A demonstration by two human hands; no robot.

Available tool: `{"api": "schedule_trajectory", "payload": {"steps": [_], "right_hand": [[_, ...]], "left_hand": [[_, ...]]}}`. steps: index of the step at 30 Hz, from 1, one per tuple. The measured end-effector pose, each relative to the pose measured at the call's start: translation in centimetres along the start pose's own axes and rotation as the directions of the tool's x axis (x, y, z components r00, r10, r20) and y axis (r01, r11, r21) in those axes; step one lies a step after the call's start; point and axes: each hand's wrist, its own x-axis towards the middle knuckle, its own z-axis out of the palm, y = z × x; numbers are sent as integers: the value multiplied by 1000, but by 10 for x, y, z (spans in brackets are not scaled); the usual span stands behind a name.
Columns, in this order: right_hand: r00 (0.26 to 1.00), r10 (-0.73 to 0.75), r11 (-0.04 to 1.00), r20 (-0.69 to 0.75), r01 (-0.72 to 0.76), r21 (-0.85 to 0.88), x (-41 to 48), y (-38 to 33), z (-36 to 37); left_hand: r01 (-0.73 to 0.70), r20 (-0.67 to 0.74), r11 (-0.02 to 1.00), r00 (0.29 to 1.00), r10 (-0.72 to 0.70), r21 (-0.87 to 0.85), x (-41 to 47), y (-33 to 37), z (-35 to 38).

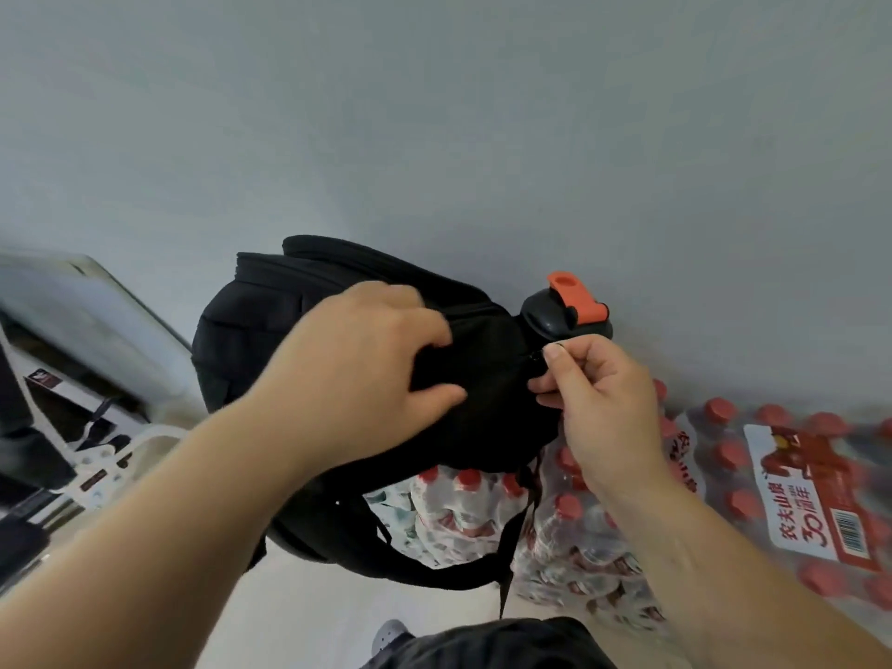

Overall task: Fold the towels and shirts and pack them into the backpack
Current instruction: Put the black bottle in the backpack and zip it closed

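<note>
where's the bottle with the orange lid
Head view, right of centre: the bottle stands right of the backpack, just above the right hand pinching a zipper pull.

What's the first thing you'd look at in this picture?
The black backpack in the middle, with the left hand gripping its fabric and the right hand pinching the zipper pull at its right side. Next, the orange bottle lid above that hand, and the red-capped water bottle packs at lower right.

"农夫山泉 30 周年" on bottle-pack label (815,499)
</note>
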Motion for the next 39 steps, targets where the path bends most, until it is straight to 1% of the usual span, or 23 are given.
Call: {"api": "schedule_trajectory", "payload": {"steps": [2,4,7,9,11,13,16,19,23,25,31,34,35,37,39], "right_hand": [[1000,-5,1000,20,4,30,1,0,0],[1000,-3,999,26,1,53,2,1,1],[1000,-5,998,22,3,59,5,3,0],[1000,-19,999,18,18,29,6,6,1],[1000,-30,999,8,31,-14,7,9,1],[999,-35,998,-11,35,-58,10,13,0],[997,7,993,-75,-16,-118,12,19,-5],[983,99,991,-155,-112,-78,13,30,-6],[954,220,973,-204,-230,-27,15,54,-2],[948,236,968,-216,-250,-39,18,63,-1],[942,231,964,-243,-255,-73,24,69,2],[945,225,961,-236,-255,-105,19,67,4],[948,217,963,-231,-247,-107,17,66,4],[955,212,968,-208,-235,-93,10,60,6],[952,223,964,-210,-248,-99,-1,50,9]], "left_hand": [[-41,89,989,996,29,140,18,21,7],[-98,152,954,987,56,283,35,35,18],[-146,209,933,975,79,328,47,40,31],[-144,217,932,973,72,334,49,41,37],[-129,211,935,976,60,331,49,41,42],[-107,174,942,983,53,317,48,40,44],[-81,97,954,994,55,287,47,35,42],[-103,49,957,994,93,272,44,30,42],[-126,62,951,992,113,283,38,28,51],[-116,77,953,992,98,281,36,29,58],[-86,34,957,996,79,278,29,34,75],[-102,67,969,994,89,224,20,34,70],[-117,70,977,992,106,180,16,33,66],[-161,52,984,986,157,74,6,27,57],[-198,4,980,980,198,-17,-8,16,47]]}}
